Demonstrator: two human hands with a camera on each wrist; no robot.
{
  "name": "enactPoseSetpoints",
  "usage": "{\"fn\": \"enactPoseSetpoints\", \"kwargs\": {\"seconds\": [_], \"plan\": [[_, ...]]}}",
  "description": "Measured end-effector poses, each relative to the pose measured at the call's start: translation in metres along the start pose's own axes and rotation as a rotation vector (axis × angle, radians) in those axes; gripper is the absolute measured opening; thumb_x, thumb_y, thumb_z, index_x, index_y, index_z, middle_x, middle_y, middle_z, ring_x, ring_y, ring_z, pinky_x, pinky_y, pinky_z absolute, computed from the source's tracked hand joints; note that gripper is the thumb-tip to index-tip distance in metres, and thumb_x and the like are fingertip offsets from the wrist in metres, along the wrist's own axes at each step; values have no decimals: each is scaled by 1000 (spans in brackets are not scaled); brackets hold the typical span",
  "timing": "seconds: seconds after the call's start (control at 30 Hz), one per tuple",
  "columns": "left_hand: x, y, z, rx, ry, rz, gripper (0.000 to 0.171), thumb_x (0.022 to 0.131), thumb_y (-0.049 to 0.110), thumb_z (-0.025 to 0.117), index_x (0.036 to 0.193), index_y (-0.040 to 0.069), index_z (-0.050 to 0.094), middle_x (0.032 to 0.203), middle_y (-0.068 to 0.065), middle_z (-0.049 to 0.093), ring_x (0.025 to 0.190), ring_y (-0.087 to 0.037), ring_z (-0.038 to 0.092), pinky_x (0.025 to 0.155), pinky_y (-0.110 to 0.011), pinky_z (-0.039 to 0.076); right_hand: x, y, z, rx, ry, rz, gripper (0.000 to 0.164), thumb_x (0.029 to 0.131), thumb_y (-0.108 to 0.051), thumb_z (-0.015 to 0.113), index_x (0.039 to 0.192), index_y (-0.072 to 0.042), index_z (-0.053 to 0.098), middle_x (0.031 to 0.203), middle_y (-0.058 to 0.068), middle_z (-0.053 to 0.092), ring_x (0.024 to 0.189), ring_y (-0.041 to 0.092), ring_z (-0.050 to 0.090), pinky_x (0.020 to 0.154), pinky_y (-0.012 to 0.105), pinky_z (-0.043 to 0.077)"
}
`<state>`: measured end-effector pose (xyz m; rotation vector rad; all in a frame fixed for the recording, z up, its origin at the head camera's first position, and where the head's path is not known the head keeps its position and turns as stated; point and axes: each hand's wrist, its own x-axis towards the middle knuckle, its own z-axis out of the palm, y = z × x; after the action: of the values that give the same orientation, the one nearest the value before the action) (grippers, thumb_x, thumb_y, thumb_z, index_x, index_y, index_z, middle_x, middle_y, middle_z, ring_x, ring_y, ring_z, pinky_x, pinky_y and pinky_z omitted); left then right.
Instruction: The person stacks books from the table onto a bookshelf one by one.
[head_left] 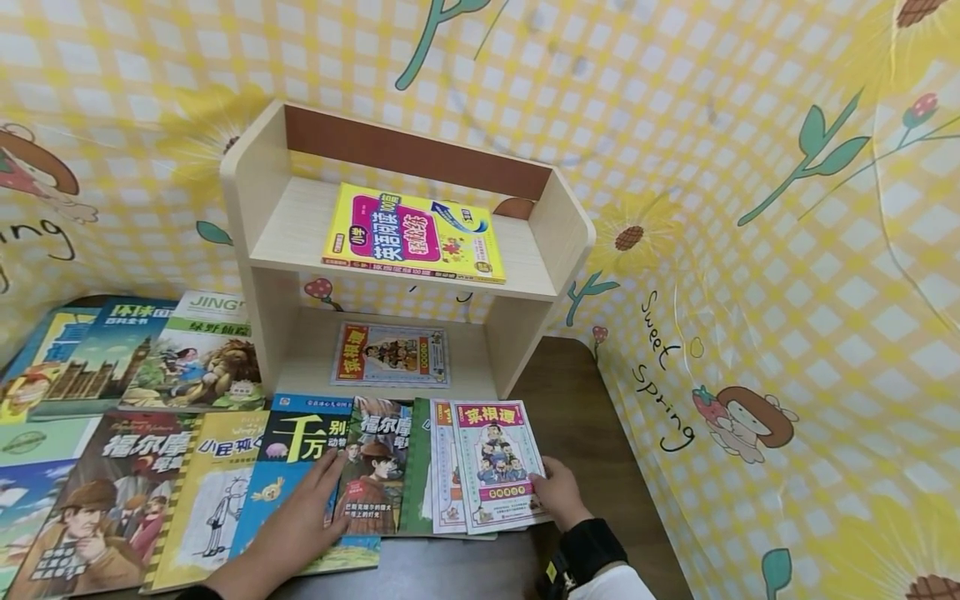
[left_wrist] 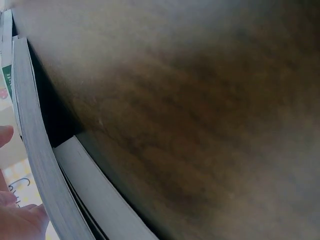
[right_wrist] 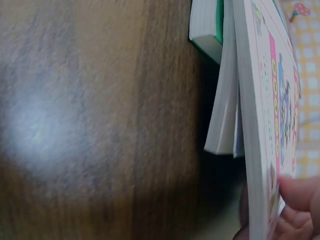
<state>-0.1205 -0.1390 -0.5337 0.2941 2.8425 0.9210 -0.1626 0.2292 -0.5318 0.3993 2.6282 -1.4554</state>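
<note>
From where I stand, the person's right hand (head_left: 558, 492) pinches the lower right corner of a white book with a pink title band (head_left: 498, 467), thumb on the cover and fingers underneath. That book is the rightmost in the front row, its left side overlapping a similar white book (head_left: 444, 475), which in turn partly covers a green book (head_left: 417, 483). A black wristband (head_left: 592, 546) circles the right wrist.

The left hand (head_left: 300, 517) grips nothing; it lies with its fingers extended over a blue book (head_left: 303, 408), fingertips right by the edge of a detective book (head_left: 378, 458). I can't tell whether they touch that one too. To the left lie a yellow book with a sketched figure (head_left: 217, 508) and another detective cover (head_left: 112, 508).

Behind the front row stands a pale wooden shelf (head_left: 570, 237) on the dark brown surface (head_left: 600, 433). Its upper level bears a bright yellow English reading book (head_left: 412, 237), lying flat; on the lower level a small illustrated book (head_left: 390, 354) lies sideways. Left of the shelf, a lion-covered book (head_left: 198, 358) sits beside one showing a clock tower (head_left: 105, 358). Yellow checked cloth (head_left: 750, 167) with sunflowers hangs all around.
</note>
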Motion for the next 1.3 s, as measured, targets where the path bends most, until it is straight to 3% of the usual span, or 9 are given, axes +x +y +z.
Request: {"fn": "enactPoseSetpoints", "kwargs": {"seconds": [0.13,0.3,0.43,0.6,0.8,0.97,1.07,1.17,1.3], "plan": [[-2,2,0,-34,-13,-8,91,79,21,79,151,1,27,153,-29,21,131,-52,34,79,-51,54,-3,3,-5,76,51,4,39,99,-2,45,135,14,46,121,30,58,97,28,60,81,37,50],[-4,5,-1,-85,-29,-4,92,79,24,79,151,1,26,151,-30,25,128,-52,38,83,-55,52,-7,0,-7,120,48,22,40,101,-6,43,139,8,46,132,28,53,112,33,55,94,45,45],[-5,6,-1,-143,-44,8,89,81,24,77,150,-2,26,149,-31,31,130,-51,37,96,-61,42,-10,-7,-5,84,-15,-5,39,101,-9,46,137,3,50,124,23,59,97,26,60,87,40,47],[-4,6,-2,-198,-67,9,89,81,22,76,150,-4,25,147,-33,32,132,-51,35,101,-62,37,-15,-19,1,107,-126,0,39,101,-13,47,138,0,51,106,15,65,75,17,62,69,30,49],[-2,10,-9,-224,-84,-31,103,74,32,83,151,-3,23,144,-35,35,128,-53,37,97,-61,41,-22,-37,9,115,-215,-15,39,100,-12,49,138,0,51,100,15,66,72,18,65,65,30,53],[2,12,-18,-343,-118,-78,116,67,33,88,154,5,18,151,-30,26,135,-53,27,102,-63,35,-26,-52,16,142,-336,-46,38,100,-11,51,137,-2,53,99,14,68,70,19,66,62,31,55],[3,12,-23,-406,-145,-48,120,62,30,91,155,7,18,153,-28,25,136,-53,23,103,-65,32,-26,-59,18,139,-409,-70,37,99,-12,52,136,-3,55,104,17,69,68,18,66,61,30,55],[0,13,-28,-456,-182,10,121,61,32,91,154,7,19,152,-28,27,135,-51,29,101,-64,34,-26,-65,19,125,-471,-122,35,99,-10,53,133,-1,57,107,19,69,68,16,66,61,27,53],[-4,15,-33,-530,-235,84,122,63,33,90,155,7,15,154,-28,23,132,-48,34,99,-58,40,-26,-70,20,129,-533,-150,34,99,-9,52,130,0,59,98,19,71,67,15,67,60,26,54]]}}
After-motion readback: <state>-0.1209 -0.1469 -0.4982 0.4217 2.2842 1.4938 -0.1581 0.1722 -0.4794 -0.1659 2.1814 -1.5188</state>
